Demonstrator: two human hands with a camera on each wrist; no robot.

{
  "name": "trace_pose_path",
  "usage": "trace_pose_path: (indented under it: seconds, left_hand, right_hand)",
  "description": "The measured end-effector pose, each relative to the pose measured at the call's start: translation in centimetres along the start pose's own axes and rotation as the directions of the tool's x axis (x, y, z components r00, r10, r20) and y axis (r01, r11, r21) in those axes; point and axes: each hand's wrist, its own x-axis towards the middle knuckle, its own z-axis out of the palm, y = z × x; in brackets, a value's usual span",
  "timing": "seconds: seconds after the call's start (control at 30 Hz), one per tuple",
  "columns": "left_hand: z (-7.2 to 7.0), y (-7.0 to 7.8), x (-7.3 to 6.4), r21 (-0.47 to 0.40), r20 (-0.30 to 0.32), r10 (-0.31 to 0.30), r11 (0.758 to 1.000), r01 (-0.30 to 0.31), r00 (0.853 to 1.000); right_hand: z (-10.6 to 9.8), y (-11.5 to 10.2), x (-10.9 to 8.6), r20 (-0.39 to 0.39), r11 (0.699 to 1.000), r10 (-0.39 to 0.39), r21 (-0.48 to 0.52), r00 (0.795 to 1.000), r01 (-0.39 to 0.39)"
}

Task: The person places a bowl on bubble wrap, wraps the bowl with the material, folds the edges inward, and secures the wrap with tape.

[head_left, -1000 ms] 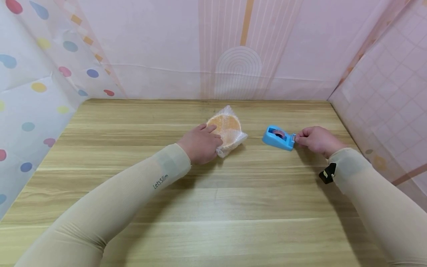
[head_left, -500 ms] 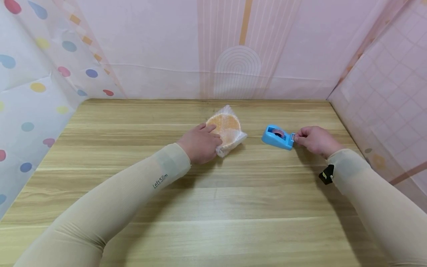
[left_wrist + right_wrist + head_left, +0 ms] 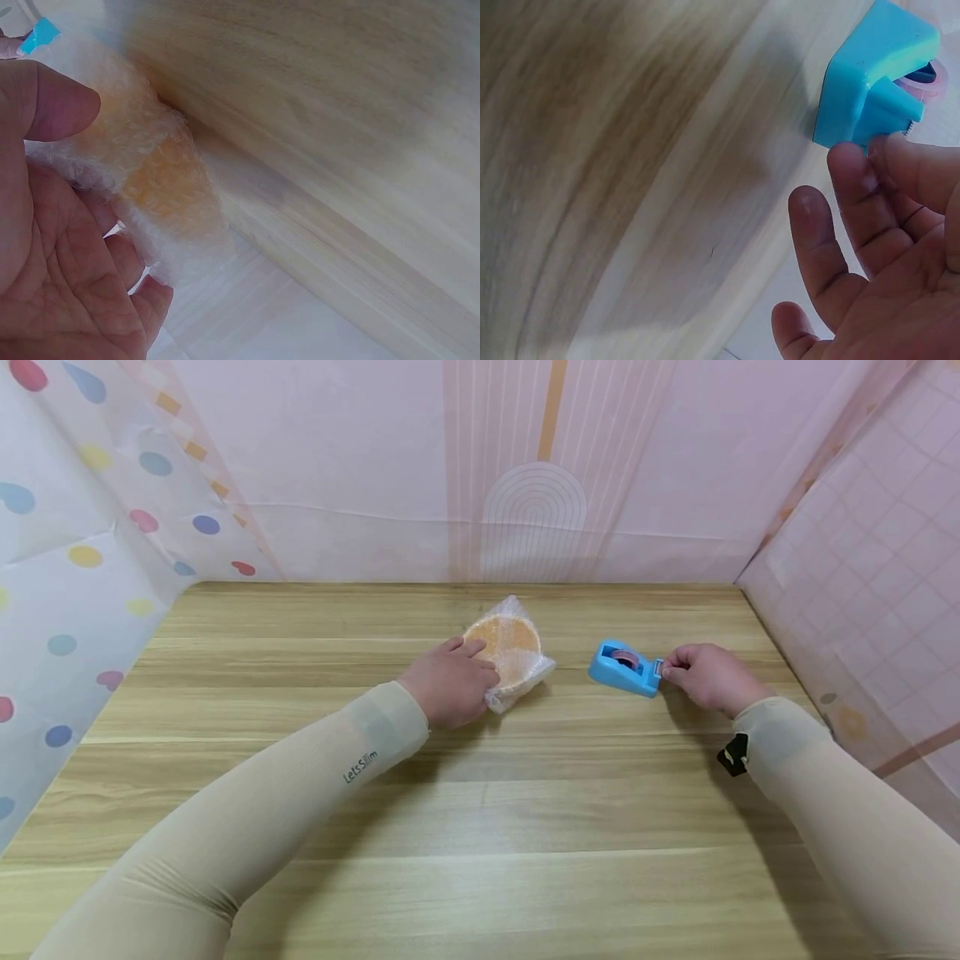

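A flat round thing with an orange-slice pattern, packed in clear bubble wrap [image 3: 512,647], lies on the wooden table. The left hand [image 3: 452,683] holds it by its left side, fingers over the top. In the left wrist view, the thumb [image 3: 67,105] sits along one edge of the wrap and the fingers along the other. To the right stands a blue tape dispenser [image 3: 621,673] with a pinkish roll of tape [image 3: 626,658]. At its cutter end, the right hand [image 3: 712,675] pinches the tape's end between thumb and index finger; the other fingers are spread in the right wrist view.
The wooden table [image 3: 495,810] reaches a patterned pink backdrop [image 3: 360,460] at the back. A dotted sheet [image 3: 75,610] hangs on the left and a grid-patterned one [image 3: 870,543] on the right. A black wrist device [image 3: 733,755] is on the right sleeve.
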Motion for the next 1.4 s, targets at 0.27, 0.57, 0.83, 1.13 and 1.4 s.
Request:
trace_pose_path:
  seconds: [0.27, 0.57, 0.83, 1.13, 1.4]
  left_hand:
    - [0.10, -0.03, 0.08, 0.025, -0.012, 0.014, 1.000, -0.013, 1.000]
    - [0.11, -0.07, 0.10, 0.022, -0.006, 0.013, 1.000, -0.013, 1.000]
    - [0.11, -0.05, 0.12, 0.023, 0.014, 0.005, 1.000, -0.006, 1.000]
    - [-0.05, 0.05, -0.06, 0.015, 0.015, 0.009, 1.000, -0.009, 1.000]
    - [0.00, 0.02, 0.03, 0.017, 0.015, 0.012, 1.000, -0.012, 1.000]
  right_hand:
    - [0.02, -0.19, -0.26, -0.001, 0.999, -0.015, -0.038, 1.000, 0.015]
    - [0.14, -0.13, -0.17, -0.013, 0.999, -0.018, -0.046, 1.000, 0.017]
    - [0.23, -0.05, -0.06, -0.020, 0.998, -0.015, -0.060, 1.000, 0.014]
    - [0.32, -0.14, -0.03, -0.025, 0.997, -0.017, -0.071, 1.000, 0.015]
    - [0.30, -0.32, -0.13, -0.023, 0.996, -0.017, -0.084, 1.000, 0.015]
